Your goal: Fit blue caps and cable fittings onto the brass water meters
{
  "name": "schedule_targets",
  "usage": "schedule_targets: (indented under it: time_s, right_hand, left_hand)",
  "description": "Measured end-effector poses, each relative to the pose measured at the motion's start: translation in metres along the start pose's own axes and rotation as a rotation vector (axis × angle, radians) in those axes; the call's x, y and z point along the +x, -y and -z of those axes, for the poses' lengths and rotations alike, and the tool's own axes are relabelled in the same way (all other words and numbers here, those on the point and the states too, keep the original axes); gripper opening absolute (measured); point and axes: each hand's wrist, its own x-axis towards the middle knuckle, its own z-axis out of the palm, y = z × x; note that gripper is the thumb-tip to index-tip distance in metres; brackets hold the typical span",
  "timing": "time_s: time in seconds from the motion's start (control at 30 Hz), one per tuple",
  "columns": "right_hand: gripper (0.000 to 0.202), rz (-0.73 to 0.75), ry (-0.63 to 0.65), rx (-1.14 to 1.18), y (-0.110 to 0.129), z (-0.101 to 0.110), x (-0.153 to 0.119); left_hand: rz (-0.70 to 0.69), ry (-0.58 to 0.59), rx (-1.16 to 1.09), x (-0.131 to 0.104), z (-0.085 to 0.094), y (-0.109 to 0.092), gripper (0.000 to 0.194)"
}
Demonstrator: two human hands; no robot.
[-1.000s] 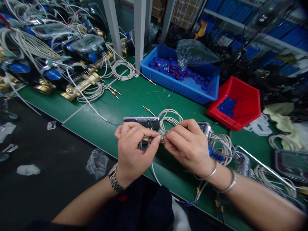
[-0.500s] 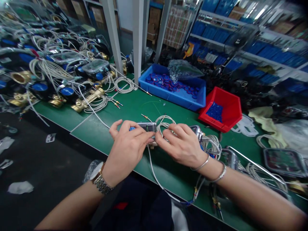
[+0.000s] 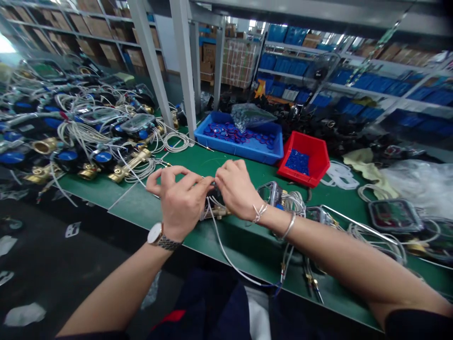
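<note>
My left hand (image 3: 182, 198) is closed in a pinch, thumb and forefinger together. Against its fingertips press those of my right hand (image 3: 236, 188), also pinched, its other fingers curled in. What they pinch is too small and too covered to name. Directly under the hands lies a meter with a brass pipe body (image 3: 221, 212), mostly hidden by them. From it a white cable (image 3: 223, 250) runs toward me and over the bench edge. Beside my right wrist stands another meter with a clear-covered housing (image 3: 271, 192) and coiled cable.
Many meters with brass fittings (image 3: 44, 146) and coiled cables crowd the left of the green bench (image 3: 130, 200). Behind my hands are a blue bin (image 3: 244, 152) of blue discs and a red bin (image 3: 311, 174) of small blue parts. More meters (image 3: 394, 215) lie right.
Both hands have risen slightly off the meter, their fingertips still together. My right hand has turned, with its fingers more curled and pointing upward. The camera view has tilted up.
</note>
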Motion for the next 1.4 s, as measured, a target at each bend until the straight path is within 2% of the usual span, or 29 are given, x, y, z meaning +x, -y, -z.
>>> schedule_targets:
  time_s: [0.07, 0.2, 0.3, 0.37, 0.43, 0.5, 0.6, 0.63, 0.77, 0.9, 1.03, 1.17, 1.3, 1.4]
  right_hand:
    - [0.027, -0.048, 0.032, 0.039, -0.002, -0.004, 0.002]
    - [0.015, 0.100, -0.027, -0.028, -0.004, -0.010, 0.004]
    - [0.029, 0.025, 0.081, 0.007, -0.004, -0.014, 0.008]
    - [0.031, -0.013, 0.088, 0.025, -0.004, -0.016, 0.010]
    - [0.022, 0.087, 0.025, -0.019, -0.004, -0.016, 0.011]
    - [0.018, 0.126, 0.018, -0.042, -0.005, -0.016, 0.010]
    - [0.029, 0.008, 0.109, 0.003, -0.005, -0.017, 0.009]
    - [0.029, -0.006, 0.101, 0.007, -0.005, -0.018, 0.009]
    - [0.016, 0.121, 0.021, -0.045, -0.007, -0.019, 0.011]
    - [0.028, -0.025, 0.102, -0.005, -0.010, -0.020, 0.014]
    - [0.017, 0.131, 0.034, -0.050, -0.013, -0.025, 0.014]
    - [0.031, -0.024, 0.100, -0.032, -0.014, -0.032, 0.012]
    - [0.017, 0.124, 0.041, -0.072, -0.014, -0.035, 0.010]
    - [0.025, 0.013, 0.111, -0.047, -0.014, -0.038, 0.011]
  left_hand:
    - [0.019, -0.024, 0.012, 0.000, -0.001, 0.000, 0.018]
    - [0.044, 0.093, -0.048, 0.000, -0.001, 0.004, 0.018]
    - [0.048, 0.047, -0.006, 0.000, 0.000, 0.006, 0.017]
    - [0.043, 0.021, 0.012, 0.000, -0.001, 0.008, 0.018]
    - [0.035, 0.060, -0.006, 0.000, -0.002, 0.010, 0.018]
    - [0.021, 0.077, -0.031, -0.001, -0.003, 0.013, 0.016]
    - [0.015, 0.019, -0.020, -0.002, -0.004, 0.016, 0.016]
    - [0.012, 0.019, -0.015, -0.002, -0.005, 0.016, 0.016]
    - [-0.005, 0.104, -0.019, -0.001, -0.007, 0.017, 0.016]
    - [-0.016, 0.057, -0.004, 0.000, -0.010, 0.018, 0.017]
    - [-0.014, 0.117, -0.033, 0.000, -0.014, 0.020, 0.017]
    - [-0.005, 0.047, 0.010, -0.004, -0.017, 0.021, 0.016]
    - [0.011, 0.116, -0.026, -0.005, -0.018, 0.023, 0.015]
    - [0.018, 0.073, -0.010, -0.006, -0.020, 0.023, 0.015]
